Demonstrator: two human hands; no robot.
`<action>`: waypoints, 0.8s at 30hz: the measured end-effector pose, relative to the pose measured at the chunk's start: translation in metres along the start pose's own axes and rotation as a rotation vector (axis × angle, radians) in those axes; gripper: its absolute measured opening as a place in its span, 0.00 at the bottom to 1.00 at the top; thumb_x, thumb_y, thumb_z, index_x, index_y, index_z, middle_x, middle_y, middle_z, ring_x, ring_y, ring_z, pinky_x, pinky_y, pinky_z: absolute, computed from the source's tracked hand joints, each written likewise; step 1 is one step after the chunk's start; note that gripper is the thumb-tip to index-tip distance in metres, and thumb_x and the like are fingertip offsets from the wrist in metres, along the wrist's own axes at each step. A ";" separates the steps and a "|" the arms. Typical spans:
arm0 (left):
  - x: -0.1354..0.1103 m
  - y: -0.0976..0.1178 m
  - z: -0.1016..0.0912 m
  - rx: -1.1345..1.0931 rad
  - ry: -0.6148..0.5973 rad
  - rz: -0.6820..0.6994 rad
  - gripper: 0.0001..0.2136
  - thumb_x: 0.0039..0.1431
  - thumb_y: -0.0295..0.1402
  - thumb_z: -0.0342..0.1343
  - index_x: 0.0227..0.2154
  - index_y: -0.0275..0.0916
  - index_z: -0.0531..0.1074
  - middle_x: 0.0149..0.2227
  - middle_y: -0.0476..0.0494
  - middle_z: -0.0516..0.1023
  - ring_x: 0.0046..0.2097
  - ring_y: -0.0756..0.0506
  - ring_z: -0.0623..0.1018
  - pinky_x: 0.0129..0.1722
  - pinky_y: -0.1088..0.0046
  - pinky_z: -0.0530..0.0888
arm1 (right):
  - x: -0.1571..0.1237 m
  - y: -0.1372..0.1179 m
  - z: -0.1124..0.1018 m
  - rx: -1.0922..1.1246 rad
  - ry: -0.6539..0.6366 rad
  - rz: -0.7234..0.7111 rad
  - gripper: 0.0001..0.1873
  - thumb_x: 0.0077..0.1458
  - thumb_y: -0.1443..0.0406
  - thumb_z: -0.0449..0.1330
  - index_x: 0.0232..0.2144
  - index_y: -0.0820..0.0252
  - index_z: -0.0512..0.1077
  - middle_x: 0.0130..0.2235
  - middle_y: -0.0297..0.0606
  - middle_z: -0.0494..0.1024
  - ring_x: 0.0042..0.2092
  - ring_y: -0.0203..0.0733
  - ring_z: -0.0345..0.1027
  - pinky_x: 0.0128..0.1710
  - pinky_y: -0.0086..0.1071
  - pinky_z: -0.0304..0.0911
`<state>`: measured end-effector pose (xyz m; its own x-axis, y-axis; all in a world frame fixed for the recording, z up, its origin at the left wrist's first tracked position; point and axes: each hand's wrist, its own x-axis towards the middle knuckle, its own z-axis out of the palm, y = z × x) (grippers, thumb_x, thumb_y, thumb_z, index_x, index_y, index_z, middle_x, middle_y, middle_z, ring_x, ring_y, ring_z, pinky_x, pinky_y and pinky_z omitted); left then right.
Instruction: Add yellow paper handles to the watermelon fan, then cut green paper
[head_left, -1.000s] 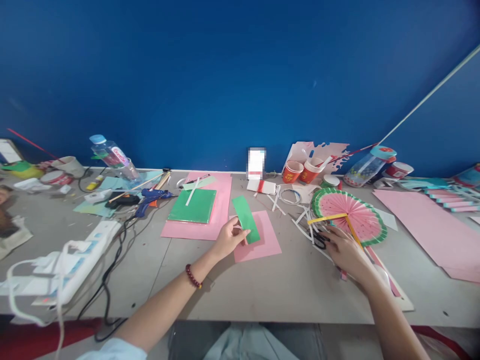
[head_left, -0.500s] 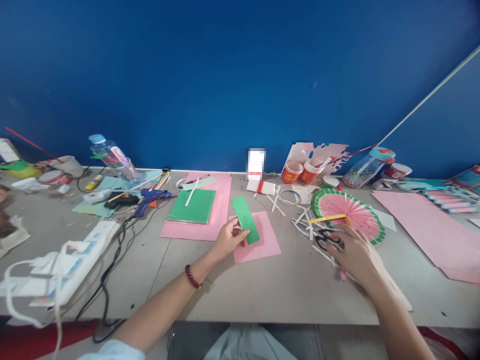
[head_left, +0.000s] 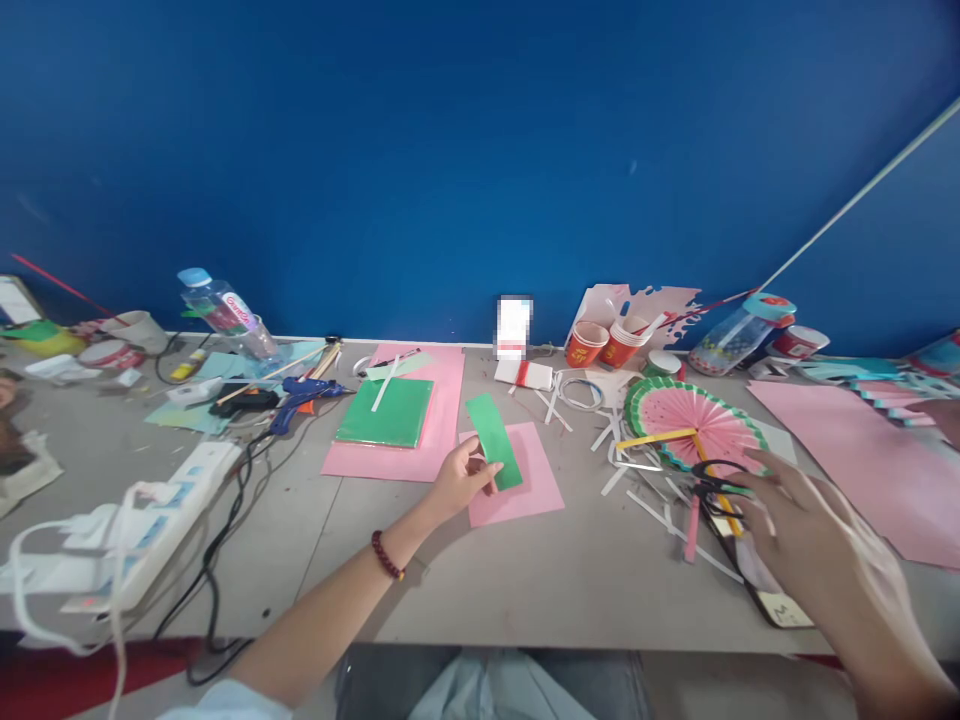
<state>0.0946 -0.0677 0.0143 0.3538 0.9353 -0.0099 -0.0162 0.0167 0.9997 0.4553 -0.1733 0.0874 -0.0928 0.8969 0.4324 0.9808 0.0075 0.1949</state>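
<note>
My left hand (head_left: 466,474) pinches the lower end of a green paper strip (head_left: 495,440), holding it tilted above a small pink sheet (head_left: 529,470). On the right, my right hand (head_left: 810,530) grips a pair of scissors (head_left: 714,482) by the black handles, its fingers slightly blurred. The blades point left, over scattered white paper strips (head_left: 651,510). Just behind the scissors lies a round watermelon-patterned paper fan (head_left: 690,415) with yellow sticks. Part of a phone-like dark object (head_left: 784,608) shows below my right hand.
Left of centre, a green paper stack (head_left: 386,415) rests on a pink sheet (head_left: 334,462). A blue glue gun (head_left: 304,398), a bottle (head_left: 232,315) and a power strip (head_left: 176,520) stand further left. Red paper cups (head_left: 586,345) line the blue wall; a large pink sheet (head_left: 840,470) lies right.
My right hand has taken hold of the scissors and moved right with them, uncovering more of the paper strips and the dark object. My left hand stays nearly still with the green strip.
</note>
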 end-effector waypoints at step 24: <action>0.004 0.005 -0.011 -0.121 0.152 0.043 0.13 0.49 0.39 0.61 0.35 0.37 0.70 0.31 0.48 0.73 0.26 0.52 0.71 0.26 0.76 0.70 | 0.055 -0.175 0.024 2.415 -0.715 0.375 0.17 0.43 0.57 0.68 0.35 0.60 0.73 0.31 0.36 0.70 0.28 0.32 0.59 0.27 0.27 0.56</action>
<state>0.0859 -0.0600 0.0194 0.2055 0.9784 0.0205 -0.1435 0.0094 0.9896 0.2830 -0.1147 0.0555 -0.4011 0.9117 -0.0893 -0.5399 -0.3140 -0.7810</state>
